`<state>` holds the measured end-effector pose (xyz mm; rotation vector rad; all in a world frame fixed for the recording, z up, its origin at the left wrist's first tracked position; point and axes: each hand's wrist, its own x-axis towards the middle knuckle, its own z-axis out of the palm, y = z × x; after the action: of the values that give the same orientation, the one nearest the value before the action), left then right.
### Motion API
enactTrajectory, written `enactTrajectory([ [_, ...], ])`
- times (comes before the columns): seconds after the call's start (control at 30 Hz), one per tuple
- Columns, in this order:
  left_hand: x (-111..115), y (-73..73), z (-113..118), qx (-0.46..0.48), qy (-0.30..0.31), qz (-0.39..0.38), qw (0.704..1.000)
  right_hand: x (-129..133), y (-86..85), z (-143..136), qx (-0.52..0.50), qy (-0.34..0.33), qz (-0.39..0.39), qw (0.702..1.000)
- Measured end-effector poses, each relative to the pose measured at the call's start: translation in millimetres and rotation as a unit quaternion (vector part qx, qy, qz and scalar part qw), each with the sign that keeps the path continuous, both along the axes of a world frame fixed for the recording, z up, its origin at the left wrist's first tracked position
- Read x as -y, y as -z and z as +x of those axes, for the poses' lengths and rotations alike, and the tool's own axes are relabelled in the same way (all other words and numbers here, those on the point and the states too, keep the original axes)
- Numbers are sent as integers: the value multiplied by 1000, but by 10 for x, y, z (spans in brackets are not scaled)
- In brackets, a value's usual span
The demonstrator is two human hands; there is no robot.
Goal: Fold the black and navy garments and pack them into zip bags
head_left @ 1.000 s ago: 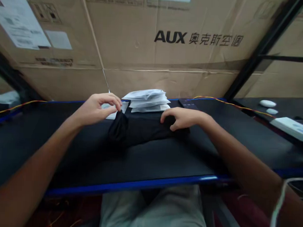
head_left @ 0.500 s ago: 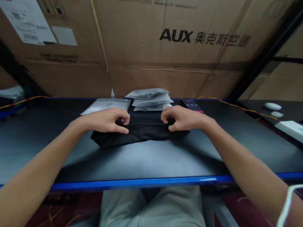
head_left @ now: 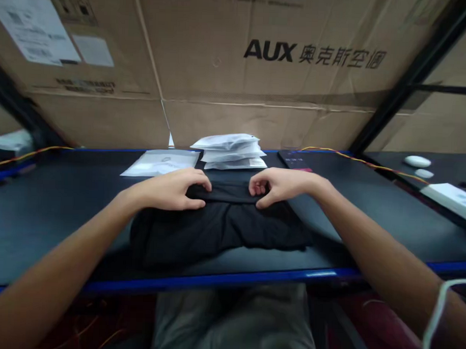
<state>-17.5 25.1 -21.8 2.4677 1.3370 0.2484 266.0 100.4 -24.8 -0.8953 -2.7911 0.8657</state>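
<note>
A black cloth [head_left: 216, 227] lies creased across the dark table, spreading from between the hands toward the front edge. At its upper left, my left hand [head_left: 179, 189] grips the far band of the cloth, fingers curved over it and thumb on the near side. My right hand [head_left: 280, 187] grips the same band farther right, with curled fingers and the thumb below them. Part of the band shows between the two hands. The fingertips' contact with the dark fabric is hard to make out.
Behind the cloth are a flat translucent packet [head_left: 159, 163] and a stack of several packets [head_left: 231, 153]. A dark phone [head_left: 292, 159] lies at the back. Large cartons [head_left: 221, 67] stand behind the table [head_left: 354, 199]. A white box [head_left: 451, 200] and a cable [head_left: 436, 316] are at right.
The black cloth has spread out toward the table's front edge and covers more of the surface. My left hand has shifted slightly right; my right hand is nearly where it was.
</note>
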Motion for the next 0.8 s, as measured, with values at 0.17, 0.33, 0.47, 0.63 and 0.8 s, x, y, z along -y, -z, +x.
enactTrajectory([
  [0.17, 31, -76, -48, -22, 40, -81, 996, 40, -61, 28, 54, -56, -113, 991],
  [0.33, 28, -154, -81, 50, -3, -48, 998, -14, -172, 133, -22, -3, -77, 997],
  [0.47, -95, -63, -141, 41, -99, 163, 981, -170, -93, 166, -133, 148, 188, 962],
  [0.63, -98, 20, -130, 4, -52, 119, 992, -105, -8, 50, -139, 105, 183, 968],
  [0.8, -32, 132, -23, -56, 33, 16, 998, -11, 111, -80, -24, 9, 72, 997],
])
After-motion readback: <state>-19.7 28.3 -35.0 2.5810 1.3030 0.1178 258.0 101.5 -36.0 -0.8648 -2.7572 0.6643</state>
